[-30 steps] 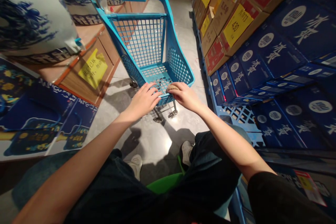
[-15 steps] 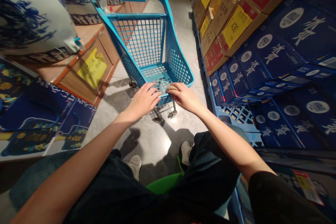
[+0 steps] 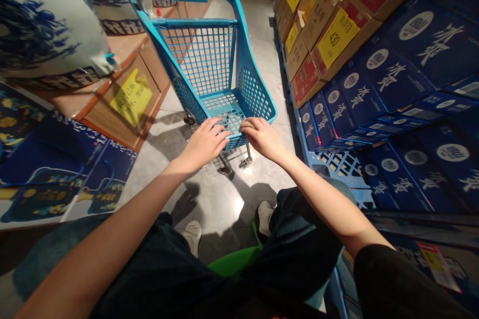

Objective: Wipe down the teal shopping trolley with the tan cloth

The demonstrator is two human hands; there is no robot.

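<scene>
A blue plastic shopping cart (image 3: 220,104) stands in front of me with its near rim low and its handle at the far end. No goods show in its basket. My left hand (image 3: 207,143) lies over the left part of the near rim, palm down, fingers slightly apart. Opposite it, at the right part of that rim, is my right hand (image 3: 262,137), its fingers curled and close together. Something small and tan shows under those fingers, too hidden to name. The thumbs are mostly out of sight.
Blue cartons (image 3: 359,94) and brown boxes (image 3: 322,25) with yellow signs line the right side on blue pallets. Large blue-and-white jars (image 3: 41,30) stand on a wooden platform (image 3: 127,94) at the left. A green seat (image 3: 235,260) shows between my legs.
My right hand has shifted very slightly to the right along the rim. My left hand and the cart look the same.
</scene>
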